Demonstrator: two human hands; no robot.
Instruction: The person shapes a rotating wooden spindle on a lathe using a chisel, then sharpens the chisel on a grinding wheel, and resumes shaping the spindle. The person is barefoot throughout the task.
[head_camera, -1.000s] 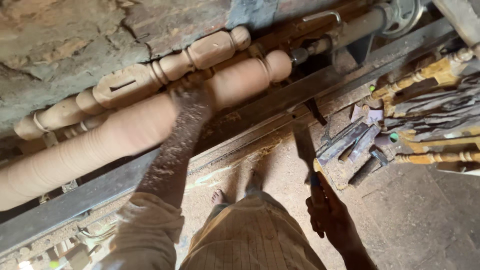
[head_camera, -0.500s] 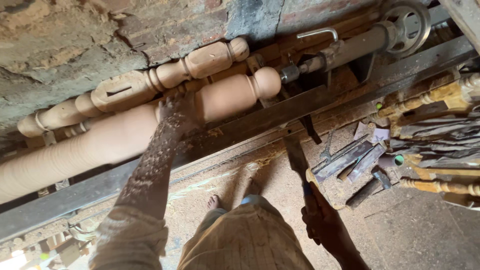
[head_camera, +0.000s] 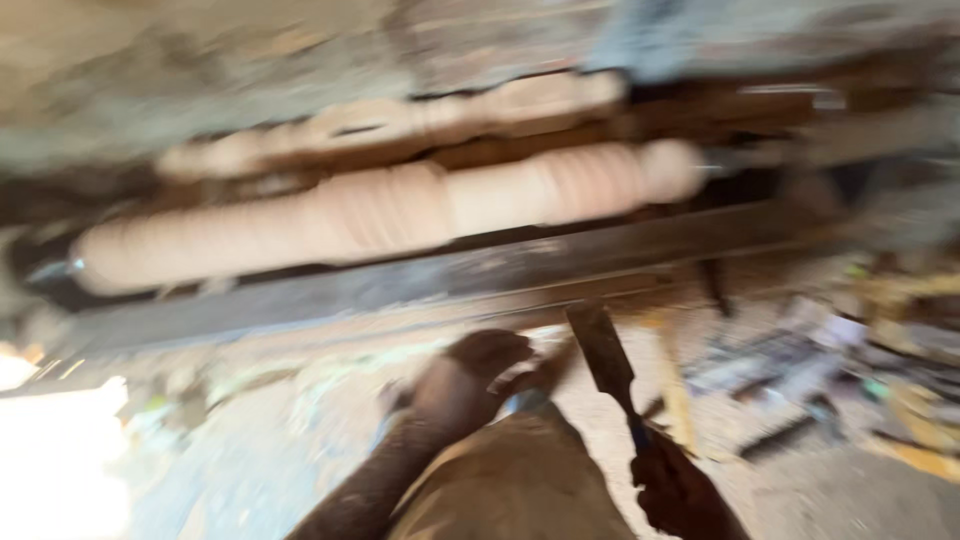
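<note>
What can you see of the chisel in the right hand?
The chisel has a broad, flat, dark blade, metal by the look of it, widest at the tip and narrowing toward a bluish ferrule. The right hand grips its handle, which is hidden. It points up and left toward the metal rail, tip short of it, touching nothing else. Motion blur hides finer detail.

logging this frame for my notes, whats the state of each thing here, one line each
wooden spindle: lying along the lathe, untouched by either hand
second turned spindle: lying behind it by the wall
chisel: gripped by its handle, blade up, clear of the wood
right hand: closed on the chisel handle
left hand: low near the lap, holding nothing visible
lathe rail: bare, nothing resting on it
tools at right: lying loose, blurred
</note>
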